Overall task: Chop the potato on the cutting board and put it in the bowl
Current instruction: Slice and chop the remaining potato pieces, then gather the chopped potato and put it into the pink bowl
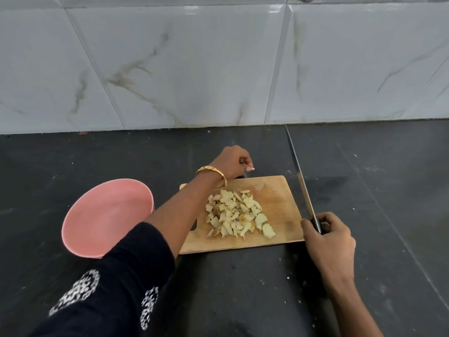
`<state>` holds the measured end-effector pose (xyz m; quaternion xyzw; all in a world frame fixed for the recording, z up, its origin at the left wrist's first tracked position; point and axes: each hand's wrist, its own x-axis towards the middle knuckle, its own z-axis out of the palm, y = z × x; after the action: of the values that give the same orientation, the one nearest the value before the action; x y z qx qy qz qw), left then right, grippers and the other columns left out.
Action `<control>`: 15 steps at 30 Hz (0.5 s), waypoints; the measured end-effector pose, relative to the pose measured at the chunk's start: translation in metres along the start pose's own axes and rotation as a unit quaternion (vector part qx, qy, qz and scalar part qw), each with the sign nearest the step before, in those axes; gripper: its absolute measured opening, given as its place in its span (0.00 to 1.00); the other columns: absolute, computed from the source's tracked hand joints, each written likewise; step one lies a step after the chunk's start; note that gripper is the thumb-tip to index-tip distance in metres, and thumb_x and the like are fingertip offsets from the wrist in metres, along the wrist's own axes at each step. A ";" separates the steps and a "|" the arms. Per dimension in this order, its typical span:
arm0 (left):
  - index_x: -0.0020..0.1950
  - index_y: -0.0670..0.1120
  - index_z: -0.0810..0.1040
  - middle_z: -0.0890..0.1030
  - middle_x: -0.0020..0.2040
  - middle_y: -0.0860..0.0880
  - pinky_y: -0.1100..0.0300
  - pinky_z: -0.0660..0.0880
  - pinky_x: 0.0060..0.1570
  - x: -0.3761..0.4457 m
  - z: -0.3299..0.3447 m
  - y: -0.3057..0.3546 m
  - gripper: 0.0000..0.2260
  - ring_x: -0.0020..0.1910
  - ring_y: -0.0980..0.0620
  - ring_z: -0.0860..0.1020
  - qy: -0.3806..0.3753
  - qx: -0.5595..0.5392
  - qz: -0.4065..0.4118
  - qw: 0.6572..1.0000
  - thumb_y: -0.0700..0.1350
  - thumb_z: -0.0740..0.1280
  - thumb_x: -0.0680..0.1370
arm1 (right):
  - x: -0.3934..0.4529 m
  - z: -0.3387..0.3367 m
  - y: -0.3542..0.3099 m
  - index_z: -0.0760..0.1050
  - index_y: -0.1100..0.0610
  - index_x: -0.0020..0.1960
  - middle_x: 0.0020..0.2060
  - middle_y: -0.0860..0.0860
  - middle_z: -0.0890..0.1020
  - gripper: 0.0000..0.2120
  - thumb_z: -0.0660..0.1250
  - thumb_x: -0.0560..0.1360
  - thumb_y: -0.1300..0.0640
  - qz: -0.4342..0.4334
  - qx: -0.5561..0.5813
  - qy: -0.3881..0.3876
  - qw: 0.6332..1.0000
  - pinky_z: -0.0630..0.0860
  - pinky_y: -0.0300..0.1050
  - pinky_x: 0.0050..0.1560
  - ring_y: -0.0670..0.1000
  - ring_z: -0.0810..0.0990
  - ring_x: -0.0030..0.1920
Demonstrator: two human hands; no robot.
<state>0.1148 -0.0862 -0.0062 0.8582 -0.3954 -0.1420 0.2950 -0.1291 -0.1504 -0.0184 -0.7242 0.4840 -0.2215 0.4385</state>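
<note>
A heap of several pale chopped potato pieces (239, 216) lies in the middle of the wooden cutting board (279, 203). To the left of the board stands a pink bowl (107, 217), tilted toward me, with nothing in it. My left hand (233, 162) reaches across the board to the counter just past its far edge. Its fingers are curled in and no object shows in them. My right hand (328, 237) grips the handle of a long knife (300, 181) at the board's right edge. The blade points away from me toward the wall.
The board and bowl sit on a dark stone counter (376, 178) dotted with small crumbs. A white marble-tiled wall (218, 69) rises close behind. A gold bangle (212, 175) circles my left wrist.
</note>
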 end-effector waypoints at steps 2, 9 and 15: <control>0.47 0.45 0.83 0.82 0.47 0.49 0.69 0.72 0.43 -0.016 -0.011 0.005 0.04 0.45 0.56 0.79 0.007 -0.046 -0.002 0.999 0.41 0.71 0.73 | 0.004 -0.007 0.004 0.75 0.52 0.39 0.32 0.49 0.79 0.04 0.67 0.72 0.54 0.011 -0.029 -0.002 1.000 0.75 0.49 0.38 0.52 0.78 0.34; 0.48 0.46 0.84 0.82 0.44 0.52 0.76 0.69 0.37 -0.086 0.001 0.008 0.04 0.38 0.62 0.75 0.017 -0.048 -0.003 0.999 0.43 0.70 0.74 | 0.012 -0.014 0.011 0.73 0.53 0.48 0.42 0.50 0.79 0.06 0.65 0.74 0.51 0.036 -0.105 -0.021 0.994 0.74 0.48 0.44 0.54 0.78 0.42; 0.49 0.44 0.83 0.83 0.42 0.50 0.70 0.74 0.40 -0.108 0.013 0.012 0.05 0.36 0.62 0.75 0.151 -0.061 -0.010 0.987 0.40 0.70 0.74 | 0.014 -0.011 0.016 0.72 0.57 0.51 0.52 0.55 0.74 0.07 0.64 0.75 0.56 0.006 -0.154 0.009 0.988 0.70 0.48 0.43 0.55 0.73 0.42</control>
<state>0.0317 -0.0150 -0.0082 0.8543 -0.3284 -0.0377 0.4012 -0.1392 -0.1700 -0.0282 -0.7778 0.5209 -0.1482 0.3190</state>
